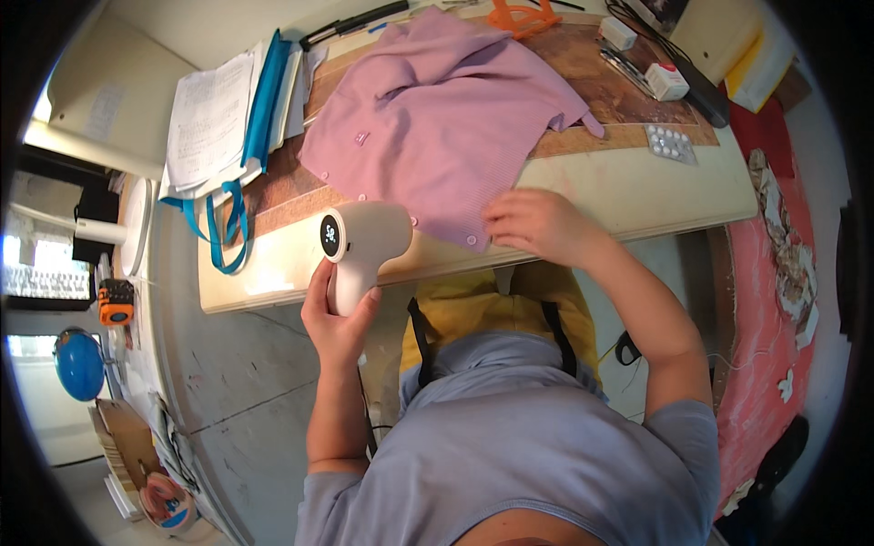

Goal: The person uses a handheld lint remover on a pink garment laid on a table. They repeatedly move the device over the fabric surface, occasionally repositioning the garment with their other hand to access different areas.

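Observation:
A lilac knit cardigan [437, 130] lies spread on the table, with small buttons along its near edge and a little patch. My left hand [340, 314] is wrapped around the handle of a white handheld fabric shaver [372, 235]. Its round dark end shows lit digits, and its head hides part of the cardigan's buttoned edge. At the ribbed hem, my right hand [536, 225] has its fingertips against the knit, fingers bent. Whether they pinch the fabric cannot be seen.
A teal-edged bag with papers [218, 116] stands at the table's left. Toward the back are an orange plastic stand [522, 17], small boxes [666, 80] and a dark power strip [703, 95]. A pill blister pack [670, 143] lies near the right edge.

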Available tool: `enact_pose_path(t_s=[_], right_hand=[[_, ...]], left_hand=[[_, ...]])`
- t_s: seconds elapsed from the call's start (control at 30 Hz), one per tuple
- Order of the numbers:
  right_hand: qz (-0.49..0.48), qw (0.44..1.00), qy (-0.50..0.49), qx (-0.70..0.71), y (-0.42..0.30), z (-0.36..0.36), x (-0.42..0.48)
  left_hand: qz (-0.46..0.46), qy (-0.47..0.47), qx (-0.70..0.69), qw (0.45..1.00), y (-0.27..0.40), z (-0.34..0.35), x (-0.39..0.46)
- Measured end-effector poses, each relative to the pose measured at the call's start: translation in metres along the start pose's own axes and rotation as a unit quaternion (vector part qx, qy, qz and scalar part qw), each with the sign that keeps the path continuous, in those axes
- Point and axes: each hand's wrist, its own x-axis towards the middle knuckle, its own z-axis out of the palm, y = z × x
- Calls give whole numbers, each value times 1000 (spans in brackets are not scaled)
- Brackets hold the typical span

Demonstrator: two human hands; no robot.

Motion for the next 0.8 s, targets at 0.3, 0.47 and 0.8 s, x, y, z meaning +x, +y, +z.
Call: enact_pose_path(t_s=[0.3, 0.47, 0.8], right_hand=[[-69, 990, -26, -118, -16, 4, 17], [-44, 995, -12, -88, -16, 6, 15], [-2, 998, 13, -56, -23, 5, 11]], left_hand=[[-55, 25, -52, 997, -16, -4, -13], [-4, 11, 31, 999, -15, 0, -14], [178, -54, 234, 954, 14, 51, 5]])
